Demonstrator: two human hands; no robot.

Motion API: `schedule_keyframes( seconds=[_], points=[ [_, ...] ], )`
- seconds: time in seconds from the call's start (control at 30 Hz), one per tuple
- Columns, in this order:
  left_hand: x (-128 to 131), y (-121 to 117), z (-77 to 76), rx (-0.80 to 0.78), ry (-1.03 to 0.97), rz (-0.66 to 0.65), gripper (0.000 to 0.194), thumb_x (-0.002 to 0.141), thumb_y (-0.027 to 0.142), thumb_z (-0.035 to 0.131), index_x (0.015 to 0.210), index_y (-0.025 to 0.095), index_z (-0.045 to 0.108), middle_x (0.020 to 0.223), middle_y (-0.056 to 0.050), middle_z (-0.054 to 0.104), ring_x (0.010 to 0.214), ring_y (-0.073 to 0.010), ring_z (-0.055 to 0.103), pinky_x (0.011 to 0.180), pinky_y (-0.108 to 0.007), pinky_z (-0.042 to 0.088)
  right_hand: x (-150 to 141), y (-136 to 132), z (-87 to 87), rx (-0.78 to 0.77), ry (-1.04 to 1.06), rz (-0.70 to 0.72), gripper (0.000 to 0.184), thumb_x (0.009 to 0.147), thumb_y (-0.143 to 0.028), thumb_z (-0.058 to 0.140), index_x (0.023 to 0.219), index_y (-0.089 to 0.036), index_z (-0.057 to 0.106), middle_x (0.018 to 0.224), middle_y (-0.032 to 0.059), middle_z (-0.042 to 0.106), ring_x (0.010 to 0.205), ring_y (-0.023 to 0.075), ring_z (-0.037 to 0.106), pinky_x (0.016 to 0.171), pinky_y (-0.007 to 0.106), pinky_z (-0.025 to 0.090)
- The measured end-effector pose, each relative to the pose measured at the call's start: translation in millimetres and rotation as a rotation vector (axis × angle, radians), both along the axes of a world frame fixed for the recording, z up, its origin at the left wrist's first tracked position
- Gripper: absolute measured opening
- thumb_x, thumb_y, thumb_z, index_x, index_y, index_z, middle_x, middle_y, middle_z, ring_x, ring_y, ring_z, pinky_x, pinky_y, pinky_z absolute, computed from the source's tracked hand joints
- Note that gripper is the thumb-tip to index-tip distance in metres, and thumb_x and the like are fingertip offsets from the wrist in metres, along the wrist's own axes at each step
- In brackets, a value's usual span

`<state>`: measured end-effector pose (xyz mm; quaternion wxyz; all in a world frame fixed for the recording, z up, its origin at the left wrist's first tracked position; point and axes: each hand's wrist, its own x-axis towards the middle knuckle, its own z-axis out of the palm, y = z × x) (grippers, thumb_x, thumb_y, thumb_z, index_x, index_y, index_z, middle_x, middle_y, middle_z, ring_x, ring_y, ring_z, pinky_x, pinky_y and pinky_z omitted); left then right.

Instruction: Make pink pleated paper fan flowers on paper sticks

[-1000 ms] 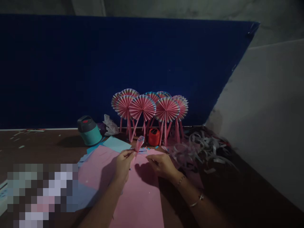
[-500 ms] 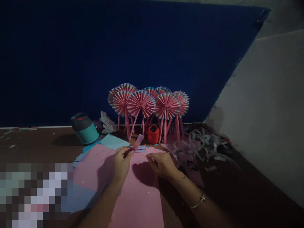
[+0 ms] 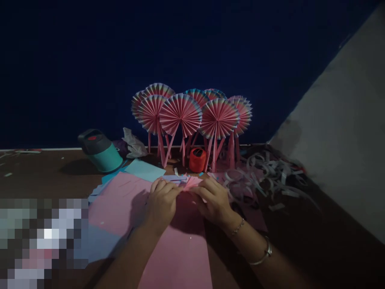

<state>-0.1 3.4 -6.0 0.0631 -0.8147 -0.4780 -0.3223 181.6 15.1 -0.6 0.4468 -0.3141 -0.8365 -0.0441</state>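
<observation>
Between my two hands is a small pink folded paper (image 3: pixel 192 182), its pleats spread a little like a fan. My left hand (image 3: pixel 164 196) pinches its left side, and my right hand (image 3: pixel 213 198), with a bracelet and a bangle on the wrist, grips the right side. The fingertips partly hide the paper. Beneath the hands lies a large pink sheet (image 3: pixel 180 249). Just behind them stand several pink pleated paper fans (image 3: pixel 181 115) on long folded-paper legs.
A red-orange spool (image 3: pixel 197 161) sits under the fans. To the left are a teal container with a dark lid (image 3: pixel 104 154), a crumpled plastic bag (image 3: pixel 134 144) and a light blue sheet (image 3: pixel 144 169). Curled paper strips (image 3: pixel 264 172) pile up at right, before a blue wall (image 3: pixel 192 48).
My right hand has come over to the pink folded paper and taken hold of its other side. The paper is lower and more spread. The view has tipped down and closer.
</observation>
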Motion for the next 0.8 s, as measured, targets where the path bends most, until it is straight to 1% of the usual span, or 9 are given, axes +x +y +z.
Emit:
schedule_keyframes(
  seconds=[0.1, 0.17, 0.27, 0.37, 0.47, 0.53, 0.6, 0.7, 0.8],
  points=[
    [2, -2, 2.6, -0.046, 0.081, -0.156, 0.022, 0.081, 0.004, 0.049, 0.077, 0.019, 0.064, 0.077, -0.002, 0.066, 0.082, -0.0188, 0.054, 0.095, -0.044, 0.039, 4, 7, -3.0, -0.153, 0.115, 0.003, 0.014, 0.087, -0.018, 0.053, 0.083, -0.018, 0.067, 0.074, 0.0053, 0.059, 0.073, 0.0167, 0.053, 0.067, 0.030, 0.041],
    [4, -4, 5.1, -0.081, 0.078, -0.217, 0.022, 0.082, 0.005, 0.048, 0.087, 0.019, 0.064, 0.082, -0.003, 0.066, 0.084, -0.0189, 0.054, 0.095, -0.043, 0.040, 7, 13, -4.3, -0.283, 0.221, 0.035, 0.014, 0.087, -0.020, 0.055, 0.080, -0.019, 0.067, 0.075, 0.0051, 0.061, 0.074, 0.0166, 0.055, 0.068, 0.030, 0.043],
    [7, -8, 8.9, -0.109, 0.025, -0.228, 0.023, 0.086, 0.010, 0.047, 0.105, 0.019, 0.057, 0.091, -0.004, 0.066, 0.087, -0.0191, 0.054, 0.093, -0.044, 0.041, 15, 23, -5.8, -0.555, 0.354, 0.095, 0.013, 0.083, -0.025, 0.061, 0.075, -0.019, 0.069, 0.074, 0.0038, 0.064, 0.071, 0.0153, 0.056, 0.067, 0.029, 0.043],
    [8, -11, 10.5, -0.145, 0.015, -0.272, 0.018, 0.088, 0.015, 0.047, 0.104, 0.021, 0.053, 0.092, -0.004, 0.063, 0.088, -0.0192, 0.053, 0.090, -0.041, 0.042, 22, 31, -8.0, -0.810, 0.392, 0.173, 0.015, 0.076, -0.030, 0.067, 0.069, -0.017, 0.071, 0.067, 0.0022, 0.064, 0.063, 0.0130, 0.054, 0.059, 0.026, 0.040],
    [9, -13, 10.5, -0.210, 0.032, -0.327, 0.017, 0.089, 0.017, 0.046, 0.103, 0.022, 0.053, 0.089, -0.004, 0.059, 0.088, -0.0197, 0.051, 0.083, -0.038, 0.043, 25, 34, -9.1, -0.987, 0.414, 0.228, 0.020, 0.071, -0.035, 0.071, 0.064, -0.016, 0.071, 0.061, 0.0011, 0.063, 0.057, 0.0112, 0.050, 0.054, 0.024, 0.037],
    [10, -14, 10.4, -0.260, 0.037, -0.348, 0.017, 0.089, 0.016, 0.046, 0.103, 0.022, 0.054, 0.088, -0.004, 0.058, 0.086, -0.0196, 0.051, 0.081, -0.037, 0.043, 25, 33, -7.6, -1.051, 0.426, 0.263, 0.021, 0.069, -0.037, 0.073, 0.064, -0.016, 0.071, 0.062, 0.0014, 0.063, 0.058, 0.0113, 0.051, 0.054, 0.024, 0.038],
    [12, -15, 10.5, -0.301, 0.034, -0.348, 0.017, 0.088, 0.014, 0.047, 0.101, 0.021, 0.054, 0.086, -0.004, 0.058, 0.084, -0.0193, 0.051, 0.079, -0.036, 0.043, 24, 31, -4.6, -1.078, 0.422, 0.302, 0.022, 0.068, -0.038, 0.073, 0.066, -0.016, 0.072, 0.064, 0.0020, 0.064, 0.060, 0.0119, 0.053, 0.056, 0.024, 0.041],
    [15, -16, 11.1, -0.341, 0.026, -0.335, 0.014, 0.086, 0.012, 0.048, 0.096, 0.020, 0.055, 0.085, -0.004, 0.058, 0.083, -0.0194, 0.051, 0.077, -0.035, 0.042, 22, 29, -1.5, -1.071, 0.398, 0.337, 0.024, 0.070, -0.039, 0.072, 0.066, -0.015, 0.072, 0.063, 0.0024, 0.064, 0.060, 0.0120, 0.053, 0.056, 0.024, 0.042],
    [16, -18, 13.4, -0.355, -0.015, -0.360, 0.015, 0.085, 0.010, 0.048, 0.092, 0.020, 0.056, 0.085, -0.004, 0.059, 0.083, -0.0191, 0.051, 0.077, -0.034, 0.041, 23, 31, -4.1, -1.066, 0.399, 0.333, 0.024, 0.067, -0.039, 0.074, 0.064, -0.016, 0.072, 0.064, 0.0032, 0.065, 0.062, 0.0129, 0.055, 0.058, 0.024, 0.044]
  ],
)
